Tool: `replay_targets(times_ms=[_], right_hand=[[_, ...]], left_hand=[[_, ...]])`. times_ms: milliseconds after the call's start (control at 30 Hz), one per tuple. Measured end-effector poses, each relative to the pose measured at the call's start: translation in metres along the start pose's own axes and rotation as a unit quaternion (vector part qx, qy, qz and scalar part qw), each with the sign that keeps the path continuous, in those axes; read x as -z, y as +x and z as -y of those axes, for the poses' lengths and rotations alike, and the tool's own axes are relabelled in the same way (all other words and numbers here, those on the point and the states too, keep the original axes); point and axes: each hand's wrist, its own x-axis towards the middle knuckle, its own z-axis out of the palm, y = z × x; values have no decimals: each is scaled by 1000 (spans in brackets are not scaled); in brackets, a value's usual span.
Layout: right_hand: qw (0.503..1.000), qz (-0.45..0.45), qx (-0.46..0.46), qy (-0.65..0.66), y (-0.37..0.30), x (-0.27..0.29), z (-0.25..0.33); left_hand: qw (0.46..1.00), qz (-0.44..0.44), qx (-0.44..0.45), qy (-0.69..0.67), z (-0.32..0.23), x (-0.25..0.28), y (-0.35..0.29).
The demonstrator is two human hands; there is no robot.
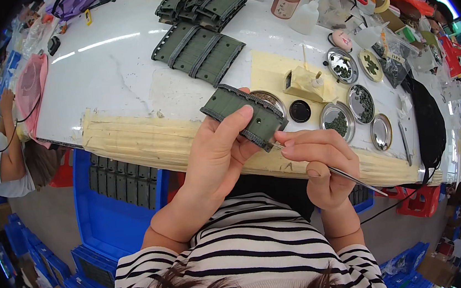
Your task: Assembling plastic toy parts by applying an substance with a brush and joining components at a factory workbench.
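My left hand point(214, 148) grips a dark green curved plastic panel point(225, 103) with ribbed black edges, its thumb lying across the top face. In my right hand point(326, 160) is a slim metal tool point(356, 178), apparently tweezers, whose handle end points down to the right. The right fingertips and the tool's tip meet the panel's near right corner; exactly what the tip touches is too small to make out. Beyond the hands, a larger green panel point(199, 50) lies on the white table point(118, 71), with several similar ones stacked point(203, 2) behind it.
Round metal dishes point(361, 103) with small green parts stand at right, near a tape-covered box point(308, 85) and a black lid point(299, 111). Yellow tape point(130, 140) covers the table's front edge. A blue crate point(105, 222) holds more panels. Another person point(7, 157) sits at left.
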Motion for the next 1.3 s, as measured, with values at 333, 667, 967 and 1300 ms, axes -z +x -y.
replay_targets(times_ms=[333,667,967,1300], right_hand=[[1000,5,11,-15,1,0,0],[999,2,4,-32,2,-1,2],[994,6,75,-74,0,-4,4],[993,10,88,-78,-2,-3,9]], left_hand=[[1000,-6,-1,-1,1,1,0],[1000,-6,-17,-18,3,0,0],[1000,-6,-15,-27,3,-2,-2],[999,42,-13,-27,4,0,-2]])
